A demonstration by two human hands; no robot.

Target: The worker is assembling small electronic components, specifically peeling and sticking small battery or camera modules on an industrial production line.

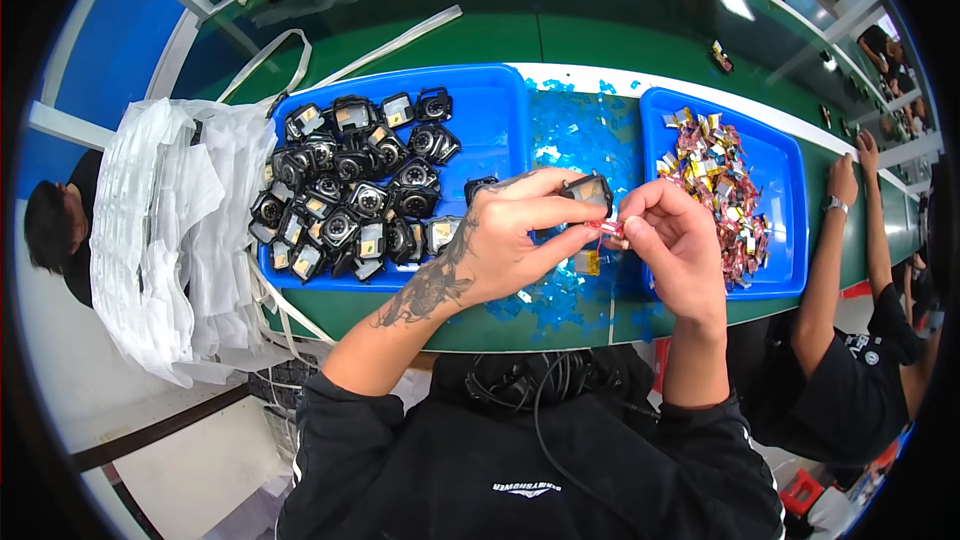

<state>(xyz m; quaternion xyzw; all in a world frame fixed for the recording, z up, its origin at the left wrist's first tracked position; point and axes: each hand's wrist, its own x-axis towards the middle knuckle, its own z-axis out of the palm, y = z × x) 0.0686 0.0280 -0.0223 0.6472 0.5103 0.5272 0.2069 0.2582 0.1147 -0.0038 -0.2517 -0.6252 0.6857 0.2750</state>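
My left hand (512, 232) is closed around a black smartwatch case (588, 190), held at a tilt over the workbench. My right hand (682, 240) meets it with thumb and forefinger pinched on a small red-and-white piece (607, 227), whose exact kind I cannot make out. Just below the fingers shows a gold-and-silver flat piece (587, 262), perhaps a small battery; whether it hangs or lies on the bench is unclear. To the left, a blue tray (490, 100) holds many similar black watch cases (340, 195).
A second blue tray (785, 180) on the right holds a heap of small gold, silver and red parts (720, 200). Blue film scraps (565, 125) litter the green bench between the trays. White foam sheets (170, 240) stand at far left. A co-worker's arm (825, 240) rests at right.
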